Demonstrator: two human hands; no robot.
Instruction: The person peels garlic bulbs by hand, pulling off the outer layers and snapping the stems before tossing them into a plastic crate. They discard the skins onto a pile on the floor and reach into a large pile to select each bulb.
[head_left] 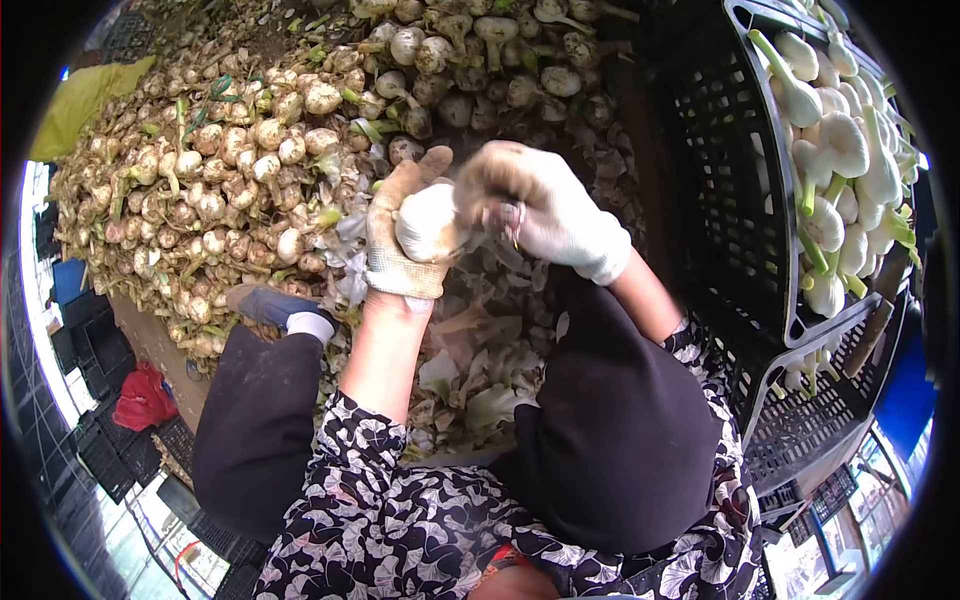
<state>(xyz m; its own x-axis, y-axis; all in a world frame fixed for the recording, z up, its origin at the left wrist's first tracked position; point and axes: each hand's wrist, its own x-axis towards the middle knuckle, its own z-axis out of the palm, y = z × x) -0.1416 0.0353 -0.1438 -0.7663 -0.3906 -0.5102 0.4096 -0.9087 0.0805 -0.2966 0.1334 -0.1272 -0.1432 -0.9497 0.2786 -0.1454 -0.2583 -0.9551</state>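
My left hand (397,240), in a soiled white knit glove, is wrapped round a white garlic bulb (428,222). The bulb's smooth pale side faces up. Close against its right side is my right hand (545,200), gloved too, with fingers curled in and slightly blurred. A small shiny piece (514,218) shows at its fingers; I cannot tell what it is. Below both hands, loose garlic skins (470,375) cover the ground between my knees.
A large heap of dirty garlic bulbs (230,190) spreads ahead and left. At the right, a black plastic crate (735,150) holds cleaned bulbs (835,150) with cut stems, stacked on another crate (810,420). A red bag (145,397) lies far left.
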